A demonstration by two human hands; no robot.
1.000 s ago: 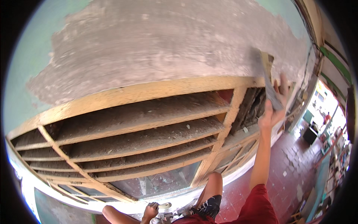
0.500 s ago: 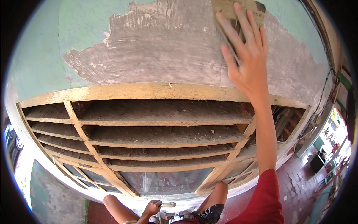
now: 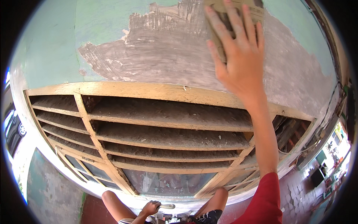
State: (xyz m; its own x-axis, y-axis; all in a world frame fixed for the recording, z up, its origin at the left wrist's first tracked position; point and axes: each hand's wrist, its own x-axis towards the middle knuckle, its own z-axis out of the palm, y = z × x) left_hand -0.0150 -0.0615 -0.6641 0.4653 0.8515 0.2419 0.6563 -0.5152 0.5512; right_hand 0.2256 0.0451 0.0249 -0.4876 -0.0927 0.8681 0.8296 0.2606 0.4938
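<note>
My right hand (image 3: 242,63) lies with spread fingers over a brown sheet of sandpaper (image 3: 222,11), holding it against the wall at the upper right. The sheet covers part of a rough greyish-pink patch (image 3: 167,48) surrounded by green paint (image 3: 100,22). Low in the picture, near my lap, my left hand (image 3: 151,208) is closed round a tool with a pale handle (image 3: 167,206). The handle's rounded end sticks out to the right; the tool's other end cannot be made out.
Below the patch runs a yellowish wooden frame (image 3: 130,89) with dusty slats (image 3: 175,121) and a glass pane (image 3: 167,183) beneath. A thin cable (image 3: 298,151) hangs at the right. Red floor tiles (image 3: 97,211) and a parked car (image 3: 16,128) show at the left.
My right hand has slid left across the patch with the sandpaper. The whole view has shifted slightly. My left hand keeps hold of the pale-handled tool.
</note>
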